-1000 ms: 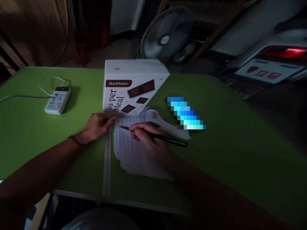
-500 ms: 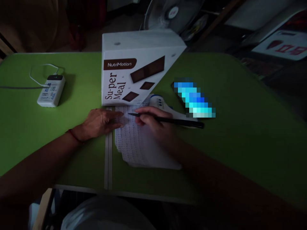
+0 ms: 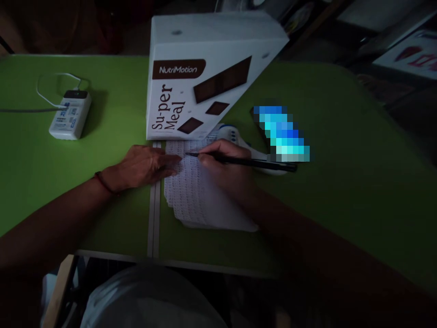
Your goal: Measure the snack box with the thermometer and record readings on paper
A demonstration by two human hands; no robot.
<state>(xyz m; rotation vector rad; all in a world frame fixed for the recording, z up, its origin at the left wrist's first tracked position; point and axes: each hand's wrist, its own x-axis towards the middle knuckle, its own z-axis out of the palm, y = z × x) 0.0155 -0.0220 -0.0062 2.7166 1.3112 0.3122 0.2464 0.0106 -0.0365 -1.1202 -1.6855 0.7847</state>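
My right hand (image 3: 227,166) is closed around a black pen (image 3: 252,161), whose tip points left and meets or hovers just over the paper; I cannot tell which. Under it lies a stack of paper sheets (image 3: 191,205) covered with rows of small writing on the left part. My left hand (image 3: 145,166) lies open at the left edge of the sheets, its stretched fingers resting on the paper near the pen tip. A white box (image 3: 218,54) marked "NutriMotion Su-per Meal" stands upright right behind the paper, over its top edge.
A white device with blue buttons (image 3: 232,133) lies behind my right hand, partly hidden. Beyond it is a phone (image 3: 283,134) with a pixelated screen. A white power bank (image 3: 71,116) with cables sits at the left of the green table (image 3: 341,182).
The view has tilted and come closer, so the box looks larger and higher. Against the paper, the pen and both hands have hardly moved.
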